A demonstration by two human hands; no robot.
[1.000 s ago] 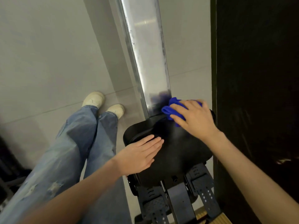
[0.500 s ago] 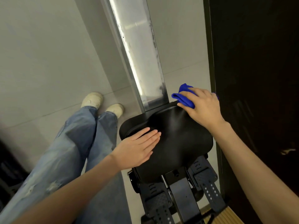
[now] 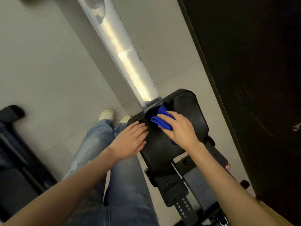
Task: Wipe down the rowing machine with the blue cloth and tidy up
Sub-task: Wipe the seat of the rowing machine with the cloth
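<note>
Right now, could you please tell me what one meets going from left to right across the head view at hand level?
Dark equipment → jeans → left hand → blue cloth → right hand → dark wall panel.

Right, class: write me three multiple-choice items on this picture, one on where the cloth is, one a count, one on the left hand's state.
1. Where is the blue cloth? A on the floor; B on the black seat; C on the metal rail.
2. How many shoes show? A one; B three; C two.
3. The left hand is: A flat on the seat; B a fist; C gripping the cloth.
Answers: B, the right hand presses it onto the seat; C, a pale pair shows beyond the jeans; A, its fingers lie straight at the seat's edge.
</note>
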